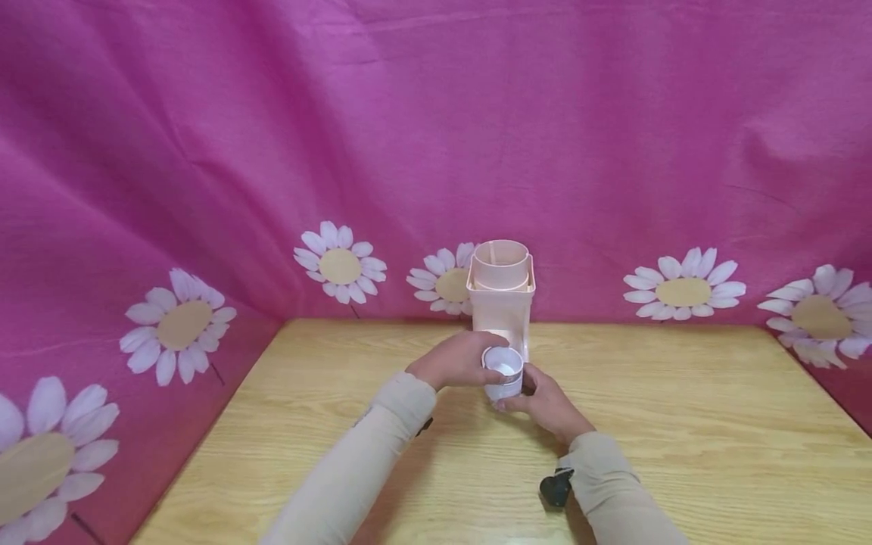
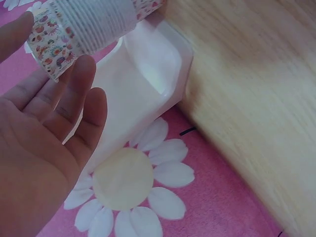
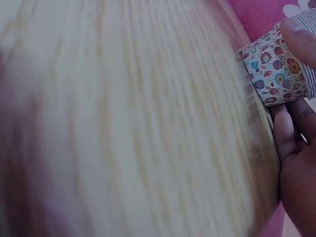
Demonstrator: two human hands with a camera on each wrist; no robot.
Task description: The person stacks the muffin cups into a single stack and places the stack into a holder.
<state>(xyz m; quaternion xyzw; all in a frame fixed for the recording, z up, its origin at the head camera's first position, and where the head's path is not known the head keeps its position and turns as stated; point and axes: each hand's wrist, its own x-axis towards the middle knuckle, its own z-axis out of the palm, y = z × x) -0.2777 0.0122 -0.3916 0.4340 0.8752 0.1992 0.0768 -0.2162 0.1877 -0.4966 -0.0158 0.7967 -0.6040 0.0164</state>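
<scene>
A stack of nested paper cups (image 1: 502,390) is between both hands, its open mouth facing up in the head view. Rows of close-set rims show in the left wrist view, with a colourful flower print on the end cups (image 2: 52,42). My left hand (image 1: 458,360) grips the stack near its top, thumb on one side and fingers on the other. Lower down, my right hand (image 1: 549,405) holds the bottom cup (image 3: 276,69) between thumb and fingers. Just behind the stack stands a pale pink cup dispenser (image 1: 500,309) with a round tube at its top.
The dispenser stands at the back of a light wooden table (image 1: 327,401). Behind and at the sides hangs a magenta cloth (image 1: 436,136) printed with large white daisies. A dark strapped device (image 1: 556,489) is on the right wrist.
</scene>
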